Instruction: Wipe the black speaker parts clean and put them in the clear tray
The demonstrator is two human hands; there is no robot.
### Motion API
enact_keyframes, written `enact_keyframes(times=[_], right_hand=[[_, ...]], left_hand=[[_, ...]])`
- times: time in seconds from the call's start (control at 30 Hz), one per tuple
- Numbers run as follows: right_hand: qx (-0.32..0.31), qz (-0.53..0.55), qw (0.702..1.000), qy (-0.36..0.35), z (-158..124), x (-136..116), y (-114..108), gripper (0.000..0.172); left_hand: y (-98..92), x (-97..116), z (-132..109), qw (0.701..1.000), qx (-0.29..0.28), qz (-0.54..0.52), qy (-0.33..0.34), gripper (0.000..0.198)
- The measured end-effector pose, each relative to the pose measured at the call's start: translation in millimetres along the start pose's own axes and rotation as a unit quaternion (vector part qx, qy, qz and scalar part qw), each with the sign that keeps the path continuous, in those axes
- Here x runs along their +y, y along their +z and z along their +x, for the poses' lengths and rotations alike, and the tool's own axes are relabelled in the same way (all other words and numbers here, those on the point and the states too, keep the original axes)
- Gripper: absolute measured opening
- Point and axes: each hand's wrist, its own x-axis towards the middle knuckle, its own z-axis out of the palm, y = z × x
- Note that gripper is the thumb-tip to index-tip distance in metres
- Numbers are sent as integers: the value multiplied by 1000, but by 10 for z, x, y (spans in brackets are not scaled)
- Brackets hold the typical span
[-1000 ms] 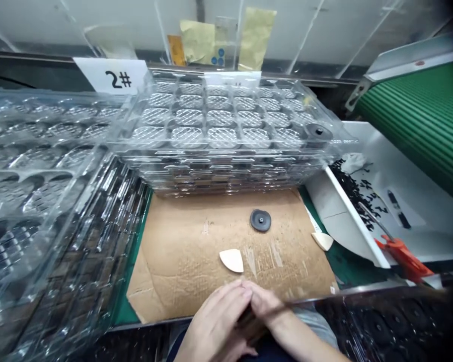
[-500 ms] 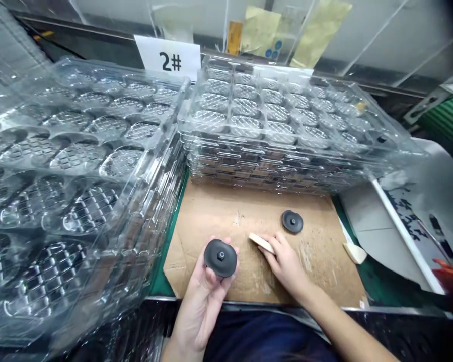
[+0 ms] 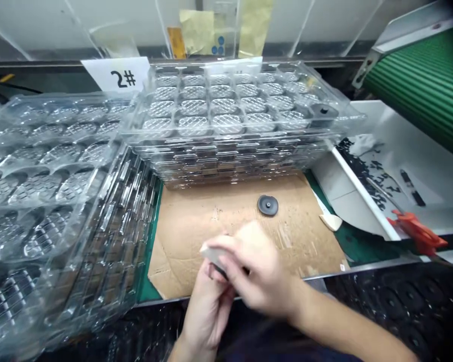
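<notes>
My left hand [image 3: 206, 299] is closed around a black oval disc [image 3: 219, 271], mostly hidden behind the fingers. Over it, my right hand [image 3: 258, 266] grips a flat pale pad [image 3: 210, 252] and holds it against or just above the disc; motion blur hides the exact contact. On the cardboard sheet [image 3: 189, 216], beyond my hands, lies a second black oval disc [image 3: 268, 205] with a small raised stud at its middle.
Stacked clear plastic trays [image 3: 226, 125] stand at the back, with more trays [image 3: 60, 186] at left. One back-tray pocket holds a dark disc [image 3: 323, 111]. To the right are a pale wedge [image 3: 331, 221], a white bin [image 3: 385, 151] with black scraps, and an orange-handled tool [image 3: 419, 234].
My right hand has moved left from above the cardboard to my left hand, bringing the pale pad onto or close over the black disc. The camera view has turned right.
</notes>
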Motion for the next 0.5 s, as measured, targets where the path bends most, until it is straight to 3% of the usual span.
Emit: enact_keyframes(times=[0.17,0.27,0.33,0.43,0.5], right_hand=[[-42,-27,998,-43,-58,-56,-88,23],[32,-34,997,-67,-56,-47,-176,22],[46,-20,996,-77,-124,-59,-235,23],[4,-1,999,-49,-250,-66,-293,24],[23,0,999,-24,-240,-57,-313,23]], left_hand=[[178,-88,12,997,30,65,14,48],[276,-130,4,996,23,84,8,57],[315,-130,-21,995,21,94,-1,61],[351,-121,-51,995,27,100,1,60],[389,-143,-52,994,13,106,2,58]])
